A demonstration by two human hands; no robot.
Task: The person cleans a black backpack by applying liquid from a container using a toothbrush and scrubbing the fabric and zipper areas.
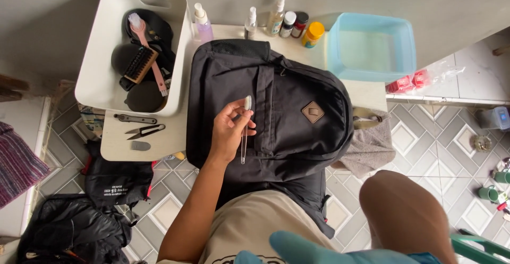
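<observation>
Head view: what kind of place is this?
Likely a home cleaning corner for bags and shoes: black backpack on a small table, white bin with brushes, spray bottles, blue basin, tiled floor.

Right hand (pixel 313 250), gloved blue, mostly cut off by bottom edge.

The backpack (pixel 287 110) is black with a brown diamond-shaped patch, and it lies on a cream table (pixel 159 139) whose back edge carries a pale blue tub (pixel 372 49), a yellow-lidded jar (pixel 313 34) and a lilac spray bottle (pixel 203 26). At the table's left edge a white basket (pixel 101 57) holds a pink-handled brush (pixel 146 46) among black items. The floor (pixel 425 147) is tiled in grey and white diamonds, a grey towel (pixel 369 147) hangs off the table's right edge, and a teal glove (pixel 303 250) shows at the bottom.
</observation>
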